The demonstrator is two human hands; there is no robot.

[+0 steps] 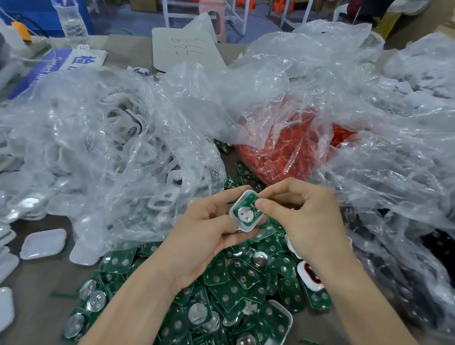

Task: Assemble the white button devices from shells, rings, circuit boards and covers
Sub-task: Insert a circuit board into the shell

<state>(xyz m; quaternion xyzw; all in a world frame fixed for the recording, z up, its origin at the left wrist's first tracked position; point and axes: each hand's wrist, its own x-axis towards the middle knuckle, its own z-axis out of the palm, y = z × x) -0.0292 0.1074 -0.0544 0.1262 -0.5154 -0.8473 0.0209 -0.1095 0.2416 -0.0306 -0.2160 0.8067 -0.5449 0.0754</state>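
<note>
Shell [232,212]: white, being held up just above the heap of loose boards [220,287], between the two hands; its open face is pointing up at the person.
Circuit board [250,199]: green, lying inside the shell, round silver clip [244,214] showing; whether it is fully seated, I cannot tell.
Long axis: running roughly away from the person, far end leaning slightly right.
Key relation: the board's right edge is sitting under the right thumb [262,205], so any pressing-in would probably be coming from the right side while the left side acts as backstop.
Left hand [207,227]: fingers curling round the shell from below and left, cradling it; nothing else in it.
Right hand [305,211]: thumb and curled forefinger pinching the board's upper right edge, other fingers folding in.
Nearer hand: neither; both are touching the piece.
Surroundings: bag of orange rings [289,151] lying behind the hands, loose white covers [43,243] lying well off left on the table [39,292].
</note>
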